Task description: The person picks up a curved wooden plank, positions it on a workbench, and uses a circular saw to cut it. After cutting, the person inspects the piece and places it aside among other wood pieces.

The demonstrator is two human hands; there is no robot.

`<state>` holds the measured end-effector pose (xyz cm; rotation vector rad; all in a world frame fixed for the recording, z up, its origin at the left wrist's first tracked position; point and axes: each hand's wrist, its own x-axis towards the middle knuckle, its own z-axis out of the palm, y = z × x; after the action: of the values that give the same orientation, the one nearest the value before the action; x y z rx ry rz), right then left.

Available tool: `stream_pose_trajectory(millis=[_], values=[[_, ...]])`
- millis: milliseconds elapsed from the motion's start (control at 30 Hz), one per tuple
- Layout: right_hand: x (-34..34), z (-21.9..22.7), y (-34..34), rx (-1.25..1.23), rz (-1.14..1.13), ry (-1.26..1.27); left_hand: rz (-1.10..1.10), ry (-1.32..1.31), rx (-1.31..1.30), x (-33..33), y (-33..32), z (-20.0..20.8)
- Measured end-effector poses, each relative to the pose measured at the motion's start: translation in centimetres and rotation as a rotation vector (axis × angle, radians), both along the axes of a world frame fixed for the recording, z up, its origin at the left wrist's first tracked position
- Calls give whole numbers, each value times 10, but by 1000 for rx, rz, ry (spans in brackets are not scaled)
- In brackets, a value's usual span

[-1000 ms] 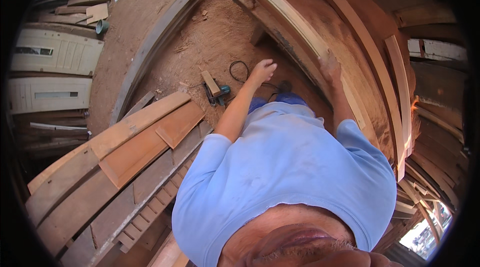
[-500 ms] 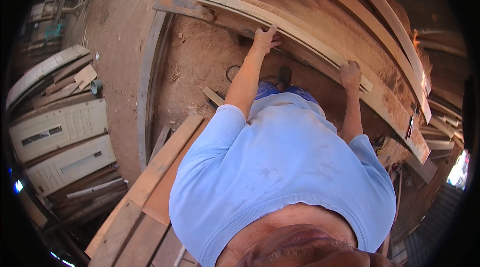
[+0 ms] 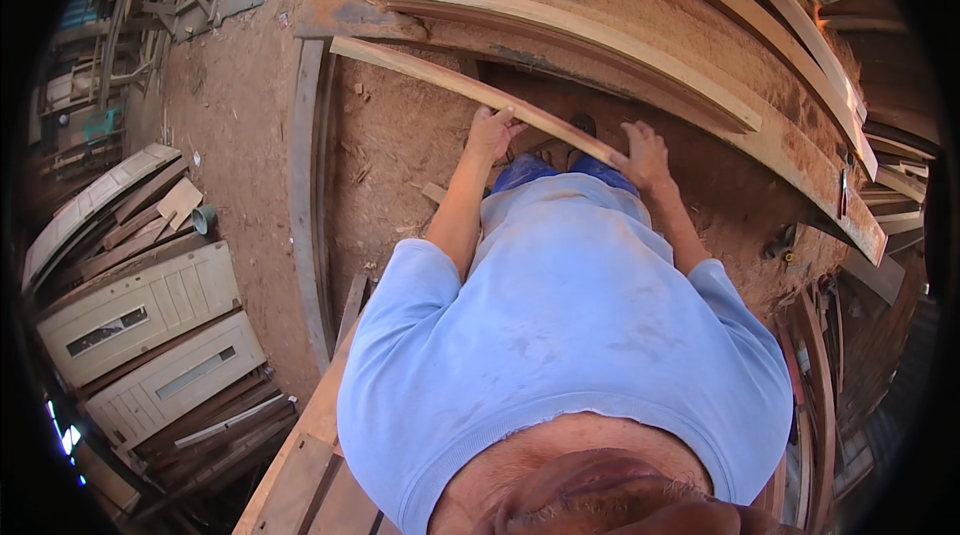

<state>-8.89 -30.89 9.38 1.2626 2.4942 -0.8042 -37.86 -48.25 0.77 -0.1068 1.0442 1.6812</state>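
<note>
A slim, pale wooden strip (image 3: pixel 420 73) is held slantwise in front of my body, its far left end close to the bench plank. My left hand (image 3: pixel 492 132) is closed around the strip near its middle. At the strip's near right end is my right hand (image 3: pixel 646 155), thumb against the wood and fingers curved up beside it; the grip looks loose. Beyond them, another pale wooden strip (image 3: pixel 560 27) lies along the sawdust-covered bench plank (image 3: pixel 800 160), apart from both hands.
Long boards (image 3: pixel 740 45) lie behind the bench at far right. A grey beam (image 3: pixel 305 185) runs along the ground to my left. Panelled doors (image 3: pixel 140 315) and a round green container (image 3: pixel 204 220) sit among scrap wood farther left. Planks (image 3: pixel 290 485) lie close by at lower left.
Two strips lay side by side on the bench. One has come off toward my body in my hands, its right end swung nearer; the other stays. Both hands moved back, the right also leftward.
</note>
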Motion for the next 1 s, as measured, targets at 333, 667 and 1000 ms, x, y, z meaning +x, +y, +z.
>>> stream_pose_trajectory(millis=[333,667,1000], values=[[-14,-6,-52,-104,12,29,-43,107,152,-7,-1,61],[42,8,-70,-101,-512,460,-373,1219,-23,22,100,57],[124,1,-65,23,-706,484,-842,2064,-154,9,130,55]])
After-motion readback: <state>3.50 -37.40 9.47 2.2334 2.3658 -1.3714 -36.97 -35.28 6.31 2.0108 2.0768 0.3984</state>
